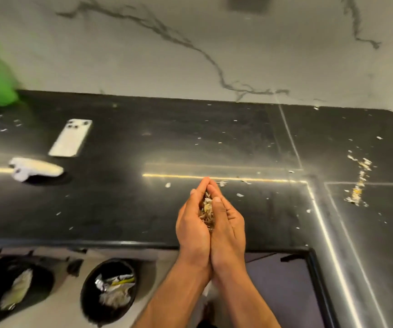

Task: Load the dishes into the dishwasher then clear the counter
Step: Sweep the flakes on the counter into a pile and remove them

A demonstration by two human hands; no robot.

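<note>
Scraps (207,210) sit cupped between the left hand (194,222) and the right hand (228,221), both curled round the heap and pressed edge to edge above the front of the desk (129,209). No dishes show on the desk and no dishwasher is in view, so the loading looks done, though that is a guess. Clearing seems about half finished: one pile (358,183) lies far right, and pale flecks dot most of the surface. A phone (71,137) and a white cloth (35,169) also lie at the left. Two bins (108,288) stand open below the desk, the likely place for this handful.
</note>
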